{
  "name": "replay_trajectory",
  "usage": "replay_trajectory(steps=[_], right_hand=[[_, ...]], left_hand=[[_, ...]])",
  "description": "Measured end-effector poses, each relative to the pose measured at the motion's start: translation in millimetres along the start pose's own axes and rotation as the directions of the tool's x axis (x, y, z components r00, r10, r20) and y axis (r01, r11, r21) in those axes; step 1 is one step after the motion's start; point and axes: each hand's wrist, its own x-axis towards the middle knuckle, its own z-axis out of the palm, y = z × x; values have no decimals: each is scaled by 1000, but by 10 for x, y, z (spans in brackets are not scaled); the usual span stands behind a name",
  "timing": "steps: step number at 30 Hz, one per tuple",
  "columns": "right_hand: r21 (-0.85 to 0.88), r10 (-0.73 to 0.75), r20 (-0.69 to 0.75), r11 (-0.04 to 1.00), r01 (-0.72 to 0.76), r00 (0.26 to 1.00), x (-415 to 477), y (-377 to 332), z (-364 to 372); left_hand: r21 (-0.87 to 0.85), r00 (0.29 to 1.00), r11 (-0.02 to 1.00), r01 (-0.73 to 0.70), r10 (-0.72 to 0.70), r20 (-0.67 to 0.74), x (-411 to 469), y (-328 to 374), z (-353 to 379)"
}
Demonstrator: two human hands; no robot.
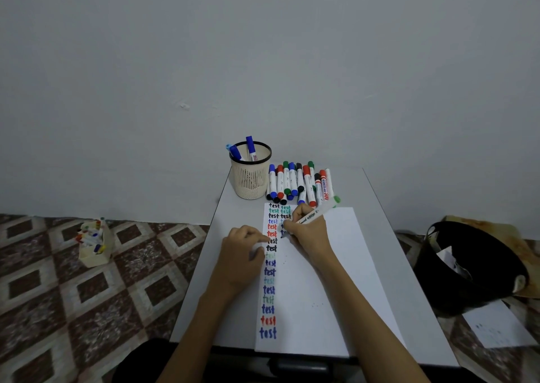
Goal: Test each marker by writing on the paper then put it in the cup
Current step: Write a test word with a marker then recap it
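A white sheet of paper (327, 280) lies on the small grey table (409, 280), with columns of the word "test" in several colours down its left side. My right hand (305, 227) grips a white marker (317, 213) with a green end, its tip pressed on the paper in the second column. My left hand (244, 251) rests on the paper's left edge, fingers curled around a small white object. A beige mesh cup (250, 178) at the back of the table holds three blue-capped markers. Several loose markers (301, 182) lie beside it.
A black bin (467, 268) with paper scraps stands on the tiled floor to the right, a loose sheet (496, 327) before it. A beige box of markers (95, 244) sits on the floor at left. A grey wall rises behind the table.
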Motion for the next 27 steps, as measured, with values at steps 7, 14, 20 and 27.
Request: replay_trajectory(steps=[7, 14, 20, 27], right_hand=[[-17, -43, -2, 999, 43, 999, -14, -18, 28], [-38, -43, 6, 998, 43, 999, -45, -48, 23], [-42, -22, 40, 999, 24, 999, -30, -36, -5], [-14, -23, 13, 1000, 23, 1000, -64, -92, 15]], left_hand=[[0, 1000, 1000, -6, 6, -6, -3, -1, 3], [-2, 1000, 1000, 0, 0, -7, -5, 8, 1], [-10, 1000, 1000, 14, -14, 7, -3, 21, -7], [-13, 1000, 1000, 27, -27, 15, -12, 11, -2]])
